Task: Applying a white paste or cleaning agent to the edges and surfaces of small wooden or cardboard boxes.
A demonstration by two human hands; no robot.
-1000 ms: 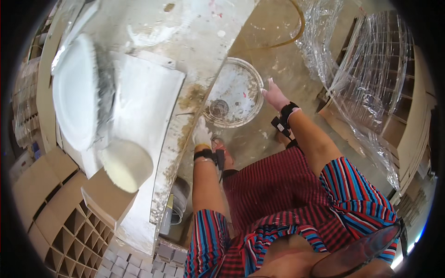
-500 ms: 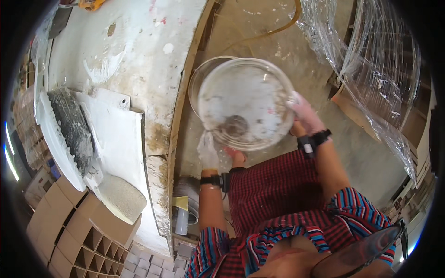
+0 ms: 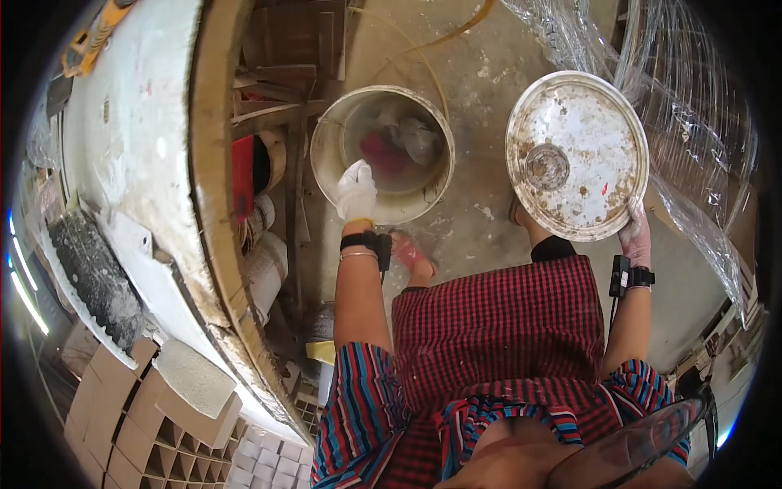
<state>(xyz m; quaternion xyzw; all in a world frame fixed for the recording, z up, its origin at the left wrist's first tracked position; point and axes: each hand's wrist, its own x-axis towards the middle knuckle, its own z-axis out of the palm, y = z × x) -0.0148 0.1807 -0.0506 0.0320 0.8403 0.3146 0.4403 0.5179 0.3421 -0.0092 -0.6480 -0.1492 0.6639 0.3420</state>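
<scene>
A round white lid (image 3: 586,155), speckled with brown grime and with a round raised ring on it, is held up on the right. My gloved right hand (image 3: 635,231) grips its lower edge. On the floor to the left stands an uncovered white bucket (image 3: 321,155). Inside it, cloudy liquid surrounds a dark red item (image 3: 383,152) and a pale, crumpled item (image 3: 418,140); their kinds are unclear. My left hand (image 3: 357,191), in a white glove, is over the bucket's near rim with its fingers curled together. Nothing shows in them.
A paint-stained worktable (image 3: 151,138) runs along the left, with a yellow-and-black tool (image 3: 94,41) on it. Clear plastic wrap (image 3: 692,138) hangs over shelving at right. A yellowish hose (image 3: 456,39) crosses the floor. Cardboard boxes (image 3: 122,399) fill the lower left.
The lid has moved right, away from the bucket, in my right hand, uncovering the bucket's contents. My left hand has let go of the lid and moved up over the bucket rim.
</scene>
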